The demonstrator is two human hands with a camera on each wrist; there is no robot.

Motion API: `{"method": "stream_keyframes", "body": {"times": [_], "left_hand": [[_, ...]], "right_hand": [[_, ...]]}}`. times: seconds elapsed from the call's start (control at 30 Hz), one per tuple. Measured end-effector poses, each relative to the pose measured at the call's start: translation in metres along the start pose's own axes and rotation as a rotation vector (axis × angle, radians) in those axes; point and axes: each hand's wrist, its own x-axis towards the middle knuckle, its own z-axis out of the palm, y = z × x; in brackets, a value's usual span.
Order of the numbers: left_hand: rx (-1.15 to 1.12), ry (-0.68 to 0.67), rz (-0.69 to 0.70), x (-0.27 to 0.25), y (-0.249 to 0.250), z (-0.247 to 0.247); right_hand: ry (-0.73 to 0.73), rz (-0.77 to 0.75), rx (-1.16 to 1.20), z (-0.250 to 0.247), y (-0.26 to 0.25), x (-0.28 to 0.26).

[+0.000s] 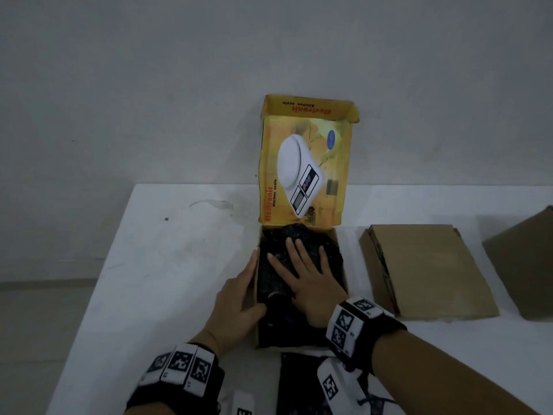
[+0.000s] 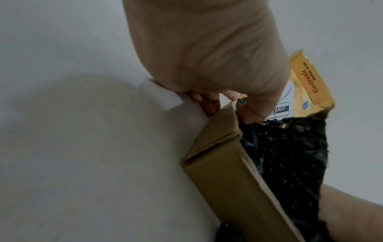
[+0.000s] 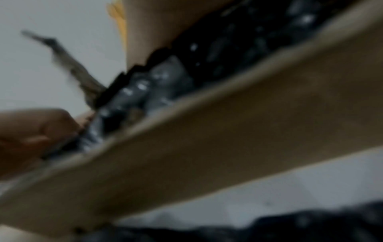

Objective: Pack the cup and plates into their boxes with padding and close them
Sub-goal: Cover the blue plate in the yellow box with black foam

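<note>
The yellow kitchen-scale box (image 1: 341, 274) lies in the middle of the white table (image 1: 167, 265), its lid (image 1: 305, 163) standing upright at the back. Black bubble-wrap padding (image 1: 278, 283) fills the box and hides whatever lies under it. My right hand (image 1: 305, 274) lies flat on the padding, fingers straight and spread. My left hand (image 1: 242, 292) holds the box's left wall, thumb inside and fingers outside. In the left wrist view the left hand (image 2: 207, 57) pinches the brown wall (image 2: 228, 172) beside the padding (image 2: 290, 147). The right wrist view is blurred, showing the box side (image 3: 228, 131) and padding (image 3: 228, 49).
A flat, closed brown cardboard box (image 1: 428, 271) lies just right of the yellow one. Another brown box (image 1: 523, 265) sits at the far right edge. A loose sheet of black bubble wrap (image 1: 299, 384) lies at the table's front, under my right forearm. A wall stands behind the table.
</note>
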Motion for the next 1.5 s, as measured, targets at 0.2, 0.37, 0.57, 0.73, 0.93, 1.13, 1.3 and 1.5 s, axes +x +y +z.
{"method": "stream_keyframes", "body": {"times": [0.2, 0.37, 0.57, 0.73, 0.93, 1.13, 1.3, 1.5], "left_hand": [[-0.166, -0.022, -0.036, 0.002, 0.007, -0.002], [-0.222, -0.008, -0.062, 0.002, 0.010, -0.002], [-0.101, -0.056, -0.012, 0.002, 0.008, -0.003], [-0.144, -0.062, -0.033, 0.004, -0.004, -0.002], [-0.238, -0.067, -0.065, 0.008, -0.009, -0.003], [-0.361, -0.046, -0.212, 0.015, -0.007, -0.001], [-0.402, 0.070, -0.174, 0.012, 0.005, 0.004], [-0.392, -0.027, -0.134, 0.008, 0.004, 0.004]], "right_hand": [[-0.021, -0.003, 0.107, -0.020, 0.002, -0.005], [0.214, 0.051, 0.440, -0.066, 0.009, -0.045], [-0.106, -0.170, 0.395, -0.038, -0.007, -0.125], [-0.106, -0.136, 0.298, 0.007, -0.011, -0.151], [-0.067, -0.035, 0.508, -0.021, -0.012, -0.157], [0.314, 0.329, 1.189, -0.082, 0.024, -0.139], [0.398, 0.595, 1.306, -0.072, 0.030, -0.098], [0.261, 0.529, 0.767, -0.060, 0.027, -0.070]]}}
